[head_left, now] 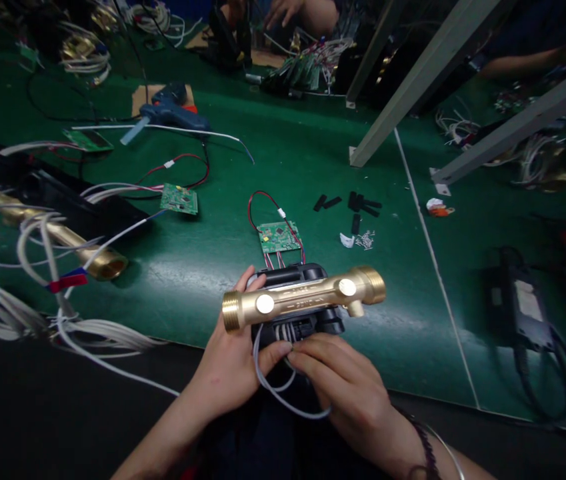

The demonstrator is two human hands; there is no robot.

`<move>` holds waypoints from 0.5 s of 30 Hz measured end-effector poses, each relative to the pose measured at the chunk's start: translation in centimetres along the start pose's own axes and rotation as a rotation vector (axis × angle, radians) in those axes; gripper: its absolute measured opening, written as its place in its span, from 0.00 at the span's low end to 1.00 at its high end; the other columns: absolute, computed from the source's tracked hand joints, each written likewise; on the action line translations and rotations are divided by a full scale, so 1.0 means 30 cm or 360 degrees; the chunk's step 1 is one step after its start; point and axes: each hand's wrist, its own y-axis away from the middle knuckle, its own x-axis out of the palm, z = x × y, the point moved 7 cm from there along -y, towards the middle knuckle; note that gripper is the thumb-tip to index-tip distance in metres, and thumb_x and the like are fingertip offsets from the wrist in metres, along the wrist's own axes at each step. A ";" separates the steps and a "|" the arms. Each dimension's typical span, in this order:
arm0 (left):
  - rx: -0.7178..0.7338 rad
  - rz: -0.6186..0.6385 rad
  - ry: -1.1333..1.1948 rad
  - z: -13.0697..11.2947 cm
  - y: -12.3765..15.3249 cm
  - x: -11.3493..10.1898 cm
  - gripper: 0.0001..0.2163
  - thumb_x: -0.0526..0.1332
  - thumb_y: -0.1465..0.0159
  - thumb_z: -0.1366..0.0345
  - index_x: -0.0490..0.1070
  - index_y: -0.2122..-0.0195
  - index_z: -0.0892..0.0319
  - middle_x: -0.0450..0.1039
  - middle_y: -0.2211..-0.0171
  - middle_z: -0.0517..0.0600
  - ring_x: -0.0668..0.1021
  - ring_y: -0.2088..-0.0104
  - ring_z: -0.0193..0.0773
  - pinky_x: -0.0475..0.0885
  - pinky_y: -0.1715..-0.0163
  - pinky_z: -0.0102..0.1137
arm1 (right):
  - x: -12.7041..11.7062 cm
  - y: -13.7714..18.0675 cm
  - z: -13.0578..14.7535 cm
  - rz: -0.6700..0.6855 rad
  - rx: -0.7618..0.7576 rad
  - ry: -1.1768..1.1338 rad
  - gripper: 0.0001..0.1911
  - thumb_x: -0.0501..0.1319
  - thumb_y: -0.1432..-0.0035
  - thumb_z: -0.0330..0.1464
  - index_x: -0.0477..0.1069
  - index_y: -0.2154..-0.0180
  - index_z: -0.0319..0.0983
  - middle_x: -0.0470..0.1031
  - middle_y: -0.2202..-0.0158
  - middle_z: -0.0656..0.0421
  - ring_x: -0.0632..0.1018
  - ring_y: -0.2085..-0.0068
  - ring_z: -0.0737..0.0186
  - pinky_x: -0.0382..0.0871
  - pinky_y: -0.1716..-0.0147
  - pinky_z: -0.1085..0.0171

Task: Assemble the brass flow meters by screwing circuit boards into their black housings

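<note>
A brass pipe body with threaded ends and two pale round spots lies across a black plastic housing. My left hand is wrapped round the housing's left side, its thumb pressing near the grey cables. With fingers pinched together, my right hand grips the grey cable at the housing's lower edge. That cable loops down below both hands. Just beyond the housing, a green circuit board lies on the table, joined by thin wires, with a red and black lead. The housing's underside is hidden.
A blue glue gun lies at the back left. Another brass pipe with coiled cables and a circuit board is at left. Black strips and small screws lie right of centre. Metal posts and a black power adapter stand further right.
</note>
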 end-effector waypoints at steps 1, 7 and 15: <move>0.0005 0.0004 -0.0006 -0.003 0.000 -0.001 0.31 0.53 0.35 0.51 0.38 0.36 0.53 0.45 0.36 0.62 0.53 0.35 0.51 0.61 0.41 0.48 | 0.000 -0.004 0.002 -0.0004 0.0000 0.0007 0.11 0.50 0.35 0.22 0.70 0.58 0.30 0.75 0.63 0.51 0.74 0.60 0.61 0.73 0.60 0.64; -0.0111 -0.0022 -0.0083 0.001 0.002 0.006 0.31 0.53 0.35 0.51 0.41 0.36 0.55 0.45 0.36 0.62 0.56 0.37 0.50 0.63 0.42 0.47 | 0.010 0.006 0.024 -0.0032 -0.0040 0.0103 0.16 0.45 0.33 0.24 0.71 0.58 0.29 0.76 0.63 0.50 0.75 0.59 0.60 0.75 0.59 0.64; -0.0054 -0.0288 -0.0364 0.036 0.000 0.017 0.30 0.52 0.36 0.52 0.44 0.36 0.56 0.53 0.38 0.62 0.65 0.42 0.55 0.69 0.49 0.51 | -0.217 -0.050 -0.013 0.0360 0.0027 -0.0437 0.07 0.54 0.36 0.27 0.69 0.58 0.37 0.78 0.67 0.56 0.79 0.62 0.66 0.74 0.59 0.70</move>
